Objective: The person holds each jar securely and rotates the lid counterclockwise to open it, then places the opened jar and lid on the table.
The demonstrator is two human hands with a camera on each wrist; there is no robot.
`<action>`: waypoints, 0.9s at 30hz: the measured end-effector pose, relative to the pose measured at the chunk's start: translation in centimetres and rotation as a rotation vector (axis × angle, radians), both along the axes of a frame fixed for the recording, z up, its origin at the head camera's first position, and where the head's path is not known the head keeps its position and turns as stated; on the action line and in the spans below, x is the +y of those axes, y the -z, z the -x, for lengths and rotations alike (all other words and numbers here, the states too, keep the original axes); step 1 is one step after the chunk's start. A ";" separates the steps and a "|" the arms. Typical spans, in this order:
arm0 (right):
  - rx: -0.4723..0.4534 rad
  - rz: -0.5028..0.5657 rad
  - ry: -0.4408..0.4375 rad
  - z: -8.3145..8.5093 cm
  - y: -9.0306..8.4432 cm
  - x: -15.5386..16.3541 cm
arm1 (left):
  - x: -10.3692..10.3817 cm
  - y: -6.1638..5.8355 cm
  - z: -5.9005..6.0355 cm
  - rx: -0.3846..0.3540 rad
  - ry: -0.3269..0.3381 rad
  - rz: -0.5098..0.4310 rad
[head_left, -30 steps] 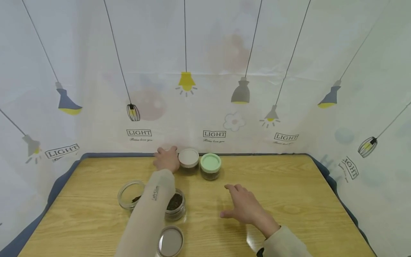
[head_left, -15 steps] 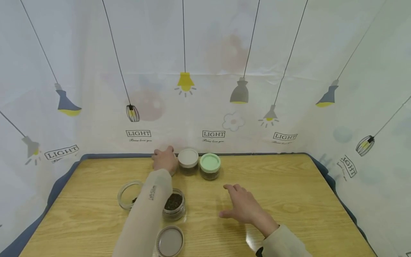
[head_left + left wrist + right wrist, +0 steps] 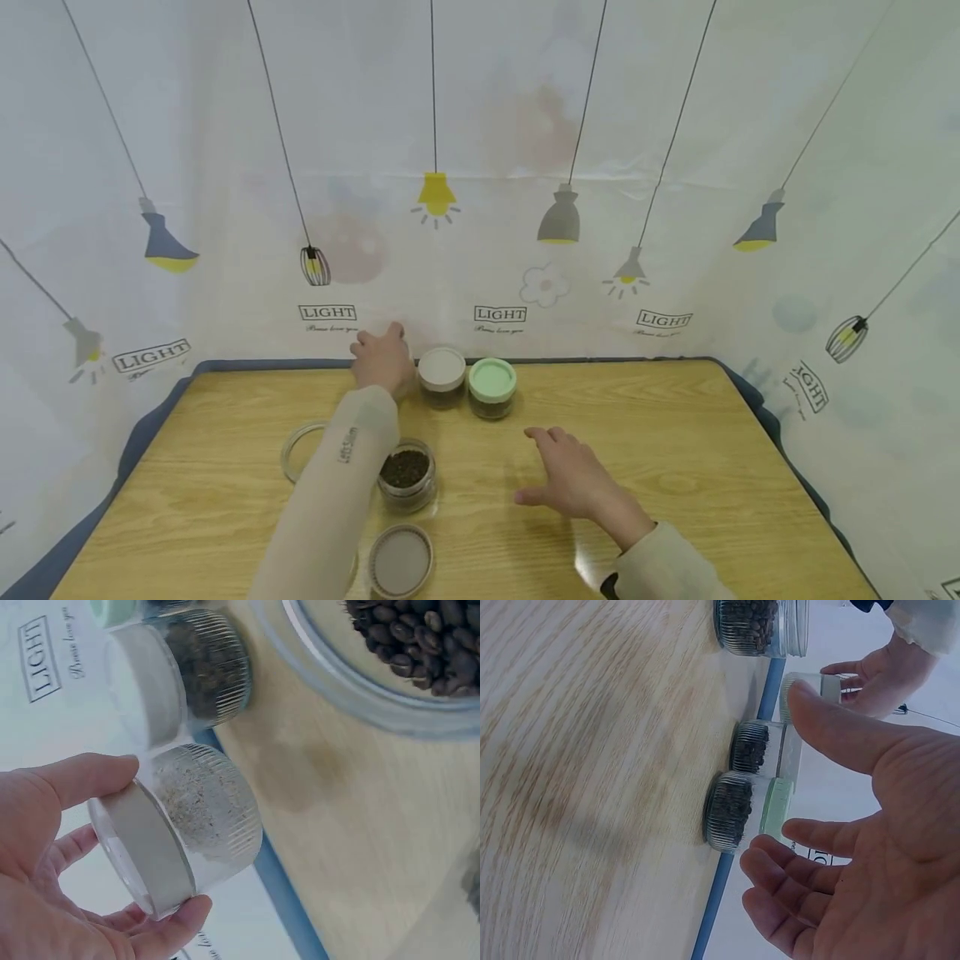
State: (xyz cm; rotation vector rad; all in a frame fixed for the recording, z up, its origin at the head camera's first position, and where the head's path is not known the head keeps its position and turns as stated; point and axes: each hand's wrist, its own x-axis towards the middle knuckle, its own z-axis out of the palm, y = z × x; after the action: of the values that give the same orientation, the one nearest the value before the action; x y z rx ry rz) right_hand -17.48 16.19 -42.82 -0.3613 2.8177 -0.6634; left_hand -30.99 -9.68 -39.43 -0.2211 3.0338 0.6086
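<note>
My left hand (image 3: 382,362) grips a ribbed glass jar (image 3: 206,799) by its white lid (image 3: 142,847), thumb on one side and fingertips on the other. Pale, coarse grains fill part of this jar. In the right wrist view, it looks raised off the table at the back edge. Beside it stand a jar with a white lid (image 3: 442,367) and one with a pale green lid (image 3: 492,381), both with dark contents. My right hand (image 3: 573,479) hovers over the table with fingers apart, holding nothing.
An uncovered jar of dark grains (image 3: 407,477) stands mid-table. An open glass jar (image 3: 288,454) is partly hidden by my left sleeve; coffee beans (image 3: 427,645) show in the left wrist view. A round lid (image 3: 401,562) lies near the front. A printed wall sheet (image 3: 495,250) borders the back.
My left hand has risen slightly at the back edge with the jar in its grip. My right hand stays almost still.
</note>
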 end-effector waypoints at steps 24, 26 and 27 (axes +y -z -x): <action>0.061 -0.008 -0.008 -0.6 -1.1 -0.1 | 3.3 -4.0 -4.8 0.179 0.327 -0.020; 0.084 -0.004 -0.007 -0.7 -1.3 -0.1 | 3.8 -3.9 -5.7 0.195 0.358 -0.033; 0.095 0.003 -0.010 -0.7 -1.3 -0.1 | 4.0 -3.8 -6.2 0.203 0.374 -0.037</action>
State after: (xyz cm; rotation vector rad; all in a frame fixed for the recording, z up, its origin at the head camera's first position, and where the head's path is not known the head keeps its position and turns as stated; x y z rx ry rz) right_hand -16.74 16.07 -41.49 -0.4174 2.9024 -0.6651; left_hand -24.83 -5.63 -35.64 0.4259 3.1217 0.6885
